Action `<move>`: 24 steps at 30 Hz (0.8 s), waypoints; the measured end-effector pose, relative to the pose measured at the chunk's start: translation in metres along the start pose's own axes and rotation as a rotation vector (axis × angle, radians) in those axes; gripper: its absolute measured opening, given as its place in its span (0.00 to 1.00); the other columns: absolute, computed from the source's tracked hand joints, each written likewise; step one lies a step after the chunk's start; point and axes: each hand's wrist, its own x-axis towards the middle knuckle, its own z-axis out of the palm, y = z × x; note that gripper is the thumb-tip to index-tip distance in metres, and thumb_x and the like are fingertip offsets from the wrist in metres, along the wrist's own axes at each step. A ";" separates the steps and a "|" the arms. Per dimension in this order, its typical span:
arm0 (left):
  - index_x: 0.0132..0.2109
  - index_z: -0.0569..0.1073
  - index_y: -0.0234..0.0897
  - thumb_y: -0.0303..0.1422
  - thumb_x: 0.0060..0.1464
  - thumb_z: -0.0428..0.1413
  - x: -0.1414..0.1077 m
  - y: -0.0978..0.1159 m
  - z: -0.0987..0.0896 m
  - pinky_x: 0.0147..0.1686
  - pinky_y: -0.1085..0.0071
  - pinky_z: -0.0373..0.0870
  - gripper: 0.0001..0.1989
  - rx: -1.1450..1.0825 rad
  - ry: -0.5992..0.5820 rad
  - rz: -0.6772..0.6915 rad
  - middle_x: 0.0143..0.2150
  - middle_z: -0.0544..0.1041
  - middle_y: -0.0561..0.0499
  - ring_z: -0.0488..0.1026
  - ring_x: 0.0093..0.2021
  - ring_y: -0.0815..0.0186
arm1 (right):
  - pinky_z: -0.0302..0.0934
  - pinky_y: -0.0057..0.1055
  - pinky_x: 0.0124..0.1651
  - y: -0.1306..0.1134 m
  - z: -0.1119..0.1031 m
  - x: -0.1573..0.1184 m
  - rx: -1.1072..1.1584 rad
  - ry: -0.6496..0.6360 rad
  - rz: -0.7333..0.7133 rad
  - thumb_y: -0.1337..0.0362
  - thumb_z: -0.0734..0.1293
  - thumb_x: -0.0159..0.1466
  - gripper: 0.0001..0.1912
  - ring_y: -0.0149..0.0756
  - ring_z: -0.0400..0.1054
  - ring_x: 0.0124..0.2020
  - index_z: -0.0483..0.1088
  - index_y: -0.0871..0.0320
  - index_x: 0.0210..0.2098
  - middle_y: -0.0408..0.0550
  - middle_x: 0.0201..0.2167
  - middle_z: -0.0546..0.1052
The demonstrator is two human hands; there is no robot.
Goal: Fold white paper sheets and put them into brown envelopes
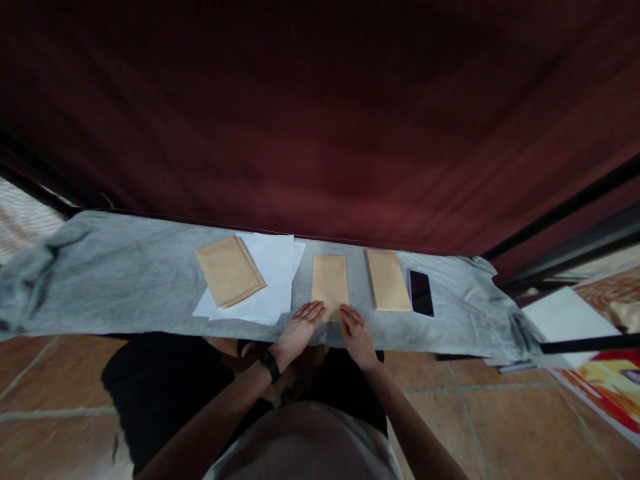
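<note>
A brown paper envelope (330,280) lies flat on the grey cloth in front of me, its long side pointing away. My left hand (301,327) rests with fingers stretched out on its lower left edge. On the lower right edge lie the extended fingers of my right hand (357,333). Neither hand grips anything. To the left, several white paper sheets (275,267) spread under a small pile of brown envelopes (231,270). A neat stack of brown envelopes (389,280) sits right of my right hand.
A dark-screened phone (421,293) lies beside the right stack. Grey cloth (135,273) covers the narrow table. A dark red curtain (320,147) hangs behind it, with black poles (565,210) at the sides. Tiled floor (505,413) shows below.
</note>
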 end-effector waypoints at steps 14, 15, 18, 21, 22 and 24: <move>0.68 0.65 0.43 0.40 0.69 0.48 0.008 0.038 0.001 0.71 0.51 0.52 0.23 -0.049 0.107 0.022 0.71 0.63 0.46 0.57 0.72 0.56 | 0.57 0.45 0.69 0.023 0.009 0.080 -0.156 -0.087 -0.071 0.65 0.56 0.72 0.23 0.41 0.62 0.67 0.68 0.59 0.64 0.55 0.65 0.70; 0.68 0.65 0.45 0.41 0.69 0.48 0.009 0.038 0.001 0.71 0.50 0.51 0.24 -0.047 0.103 0.018 0.72 0.62 0.47 0.56 0.72 0.56 | 0.57 0.46 0.69 0.025 0.013 0.089 -0.173 -0.077 -0.063 0.64 0.56 0.72 0.24 0.41 0.61 0.68 0.67 0.61 0.64 0.56 0.66 0.69; 0.69 0.63 0.50 0.44 0.68 0.49 0.010 0.037 -0.001 0.72 0.50 0.50 0.25 -0.050 0.083 0.022 0.74 0.59 0.51 0.55 0.73 0.56 | 0.54 0.47 0.70 0.036 0.023 0.111 -0.213 -0.040 -0.026 0.63 0.54 0.73 0.25 0.43 0.59 0.69 0.65 0.63 0.66 0.59 0.68 0.65; 0.70 0.62 0.51 0.47 0.67 0.50 0.009 0.037 -0.003 0.71 0.51 0.50 0.27 -0.060 0.071 0.014 0.74 0.58 0.51 0.54 0.73 0.55 | 0.50 0.48 0.71 0.045 0.028 0.127 -0.254 -0.045 -0.003 0.59 0.54 0.73 0.27 0.45 0.56 0.71 0.62 0.65 0.68 0.59 0.70 0.62; 0.70 0.61 0.51 0.47 0.67 0.50 0.009 0.037 -0.003 0.71 0.51 0.50 0.27 -0.064 0.068 0.013 0.74 0.58 0.51 0.53 0.74 0.55 | 0.49 0.49 0.72 0.047 0.030 0.132 -0.268 -0.051 -0.001 0.58 0.54 0.73 0.28 0.46 0.55 0.71 0.60 0.66 0.68 0.60 0.70 0.60; 0.70 0.61 0.52 0.47 0.67 0.50 0.009 0.037 -0.004 0.71 0.51 0.50 0.27 -0.074 0.062 0.014 0.74 0.58 0.51 0.53 0.74 0.54 | 0.47 0.50 0.72 0.050 0.031 0.138 -0.294 -0.065 -0.006 0.57 0.55 0.73 0.30 0.48 0.53 0.72 0.58 0.69 0.69 0.62 0.71 0.58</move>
